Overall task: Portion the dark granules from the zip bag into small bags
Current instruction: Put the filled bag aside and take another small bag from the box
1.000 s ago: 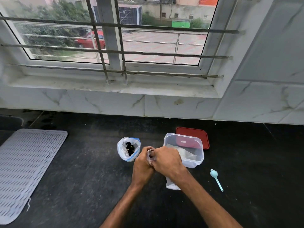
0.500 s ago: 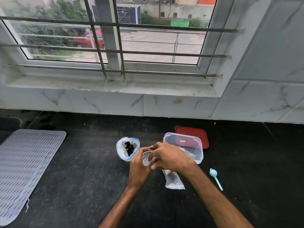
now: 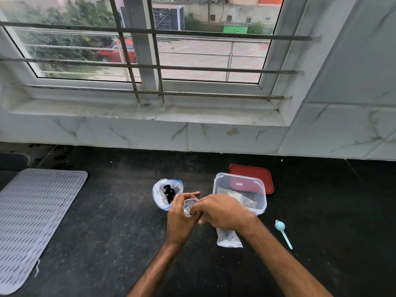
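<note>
The zip bag (image 3: 164,194) with a blue strip stands open on the black counter, dark granules showing inside. Just right of it, my left hand (image 3: 179,217) and my right hand (image 3: 220,212) both grip a small clear bag (image 3: 189,206), its mouth held open and facing up between the fingers. Another small clear bag (image 3: 228,240) lies flat on the counter under my right wrist. A light blue spoon (image 3: 282,232) lies to the right, apart from both hands.
A clear plastic box (image 3: 257,185) holding more clear bags stands behind my right hand, its red lid (image 3: 265,174) behind it. A grey ridged mat (image 3: 32,217) lies at the left. The tiled wall and window ledge (image 3: 150,112) bound the counter at the back.
The hands have spread the small bag's mouth open; it was bunched between them before. The view has shifted slightly. The flat bag by my right wrist shows more.
</note>
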The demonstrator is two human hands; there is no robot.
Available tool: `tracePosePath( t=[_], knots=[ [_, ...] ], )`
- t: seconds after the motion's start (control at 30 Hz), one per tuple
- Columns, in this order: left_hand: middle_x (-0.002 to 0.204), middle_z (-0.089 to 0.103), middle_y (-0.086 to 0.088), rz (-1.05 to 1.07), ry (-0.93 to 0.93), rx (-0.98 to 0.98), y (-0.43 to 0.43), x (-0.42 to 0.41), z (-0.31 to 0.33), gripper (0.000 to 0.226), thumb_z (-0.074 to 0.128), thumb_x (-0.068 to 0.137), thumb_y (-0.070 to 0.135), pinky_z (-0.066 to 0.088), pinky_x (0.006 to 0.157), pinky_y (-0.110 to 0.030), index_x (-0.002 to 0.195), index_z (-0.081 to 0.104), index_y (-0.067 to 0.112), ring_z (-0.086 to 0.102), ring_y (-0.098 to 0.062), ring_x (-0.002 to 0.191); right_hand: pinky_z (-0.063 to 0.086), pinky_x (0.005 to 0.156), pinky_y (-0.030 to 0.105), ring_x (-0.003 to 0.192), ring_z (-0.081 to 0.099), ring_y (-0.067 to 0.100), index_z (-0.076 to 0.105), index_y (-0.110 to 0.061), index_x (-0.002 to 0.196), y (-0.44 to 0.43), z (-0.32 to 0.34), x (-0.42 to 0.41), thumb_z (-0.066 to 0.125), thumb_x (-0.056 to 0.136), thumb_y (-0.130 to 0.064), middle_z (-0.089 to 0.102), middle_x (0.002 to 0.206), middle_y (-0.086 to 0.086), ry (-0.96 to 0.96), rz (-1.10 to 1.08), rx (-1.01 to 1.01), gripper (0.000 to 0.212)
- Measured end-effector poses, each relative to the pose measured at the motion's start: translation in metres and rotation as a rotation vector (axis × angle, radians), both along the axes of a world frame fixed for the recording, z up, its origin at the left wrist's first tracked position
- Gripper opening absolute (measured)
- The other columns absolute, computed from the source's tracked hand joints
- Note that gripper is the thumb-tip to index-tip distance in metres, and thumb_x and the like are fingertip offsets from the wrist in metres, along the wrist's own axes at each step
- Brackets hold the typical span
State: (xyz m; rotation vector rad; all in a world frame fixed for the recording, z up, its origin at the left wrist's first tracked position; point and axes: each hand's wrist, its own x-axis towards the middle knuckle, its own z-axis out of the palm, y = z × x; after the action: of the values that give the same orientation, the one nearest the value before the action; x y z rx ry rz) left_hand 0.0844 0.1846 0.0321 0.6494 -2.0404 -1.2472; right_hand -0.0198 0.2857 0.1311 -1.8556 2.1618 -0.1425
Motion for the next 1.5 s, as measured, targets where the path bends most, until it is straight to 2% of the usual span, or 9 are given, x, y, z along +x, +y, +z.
tracePosePath(
  t=[0.27, 0.53, 0.7, 1.03, 1.17, 1.23, 1.33, 1.4, 1.5],
  knots=[
    [0.104, 0.069, 0.006, -0.002, -0.02, 0.027, 0.003, -0.005, 0.001, 0.054, 0.081, 0.069, 0.012, 0.058, 0.079, -0.038, 0.104, 0.053, 0.043, 0.068, -0.012, 0.095, 0.056, 0.083, 0.037, 0.11, 0.062, 0.02, 0.068, -0.022, 0.114, -0.002, 0.002, 0.001, 0.071, 0.087, -0.014, 0.063, 0.126, -0.004, -0.005, 0.012, -0.025, 0.028],
    [0.103, 0.068, 0.011, -0.023, -0.011, 0.032, 0.013, -0.008, 0.001, 0.058, 0.08, 0.065, 0.005, 0.057, 0.077, -0.042, 0.1, 0.056, 0.045, 0.067, -0.015, 0.095, 0.054, 0.084, 0.038, 0.104, 0.067, 0.023, 0.061, -0.023, 0.122, 0.005, 0.002, -0.002, 0.07, 0.087, -0.017, 0.07, 0.117, 0.002, 0.021, -0.028, 0.008, 0.037],
    [0.105, 0.07, 0.009, -0.02, -0.017, 0.042, 0.018, -0.008, -0.003, 0.047, 0.078, 0.073, 0.01, 0.057, 0.079, -0.041, 0.101, 0.055, 0.04, 0.069, -0.015, 0.097, 0.056, 0.076, 0.041, 0.093, 0.067, 0.024, 0.061, -0.027, 0.113, 0.013, -0.009, -0.005, 0.067, 0.087, -0.019, 0.071, 0.104, 0.001, -0.06, -0.035, 0.111, 0.028],
    [0.093, 0.069, 0.01, -0.061, 0.005, 0.006, 0.031, -0.01, -0.005, 0.048, 0.074, 0.068, 0.0, 0.057, 0.076, -0.038, 0.097, 0.057, 0.034, 0.068, -0.012, 0.086, 0.045, 0.068, 0.034, 0.08, 0.053, 0.016, 0.055, -0.02, 0.107, 0.018, -0.007, -0.006, 0.071, 0.084, -0.021, 0.059, 0.094, -0.004, -0.186, -0.066, 0.174, 0.028],
    [0.095, 0.069, 0.013, -0.021, 0.032, 0.03, 0.028, -0.01, -0.003, 0.042, 0.08, 0.07, 0.022, 0.057, 0.076, -0.031, 0.1, 0.054, 0.039, 0.069, -0.011, 0.086, 0.053, 0.081, 0.029, 0.095, 0.065, 0.012, 0.061, -0.028, 0.124, 0.029, -0.012, -0.014, 0.071, 0.088, -0.023, 0.068, 0.117, -0.006, -0.322, -0.143, -0.05, 0.038],
    [0.095, 0.068, 0.014, 0.009, 0.028, 0.043, 0.03, -0.008, -0.005, 0.039, 0.079, 0.071, 0.035, 0.056, 0.075, -0.028, 0.1, 0.054, 0.042, 0.068, -0.011, 0.086, 0.055, 0.081, 0.023, 0.088, 0.064, 0.003, 0.066, -0.028, 0.122, 0.04, -0.016, -0.02, 0.073, 0.088, -0.024, 0.07, 0.113, -0.011, -0.368, -0.235, -0.211, 0.035],
    [0.099, 0.07, 0.015, 0.023, 0.006, 0.054, 0.035, -0.004, -0.012, 0.038, 0.085, 0.074, 0.033, 0.056, 0.077, -0.029, 0.1, 0.057, 0.031, 0.069, -0.008, 0.09, 0.056, 0.076, 0.029, 0.081, 0.063, 0.003, 0.07, -0.028, 0.102, 0.059, -0.032, -0.027, 0.074, 0.086, -0.032, 0.07, 0.096, -0.015, -0.339, -0.395, -0.322, 0.018],
    [0.102, 0.072, 0.016, 0.043, -0.006, 0.057, 0.038, -0.002, -0.018, 0.036, 0.085, 0.075, 0.027, 0.057, 0.078, -0.033, 0.1, 0.059, 0.025, 0.069, -0.006, 0.092, 0.056, 0.078, 0.035, 0.085, 0.063, 0.006, 0.069, -0.025, 0.098, 0.071, -0.047, -0.026, 0.072, 0.086, -0.036, 0.069, 0.095, -0.011, -0.272, -0.429, -0.228, 0.016],
    [0.102, 0.071, 0.016, 0.062, -0.025, 0.068, 0.039, 0.0, -0.025, 0.035, 0.083, 0.076, 0.026, 0.058, 0.079, -0.037, 0.101, 0.059, 0.027, 0.069, -0.007, 0.093, 0.053, 0.086, 0.041, 0.113, 0.054, 0.017, 0.057, -0.021, 0.122, 0.084, -0.081, -0.016, 0.07, 0.083, -0.047, 0.059, 0.122, -0.003, -0.017, -0.317, 0.124, 0.049]
  ],
)
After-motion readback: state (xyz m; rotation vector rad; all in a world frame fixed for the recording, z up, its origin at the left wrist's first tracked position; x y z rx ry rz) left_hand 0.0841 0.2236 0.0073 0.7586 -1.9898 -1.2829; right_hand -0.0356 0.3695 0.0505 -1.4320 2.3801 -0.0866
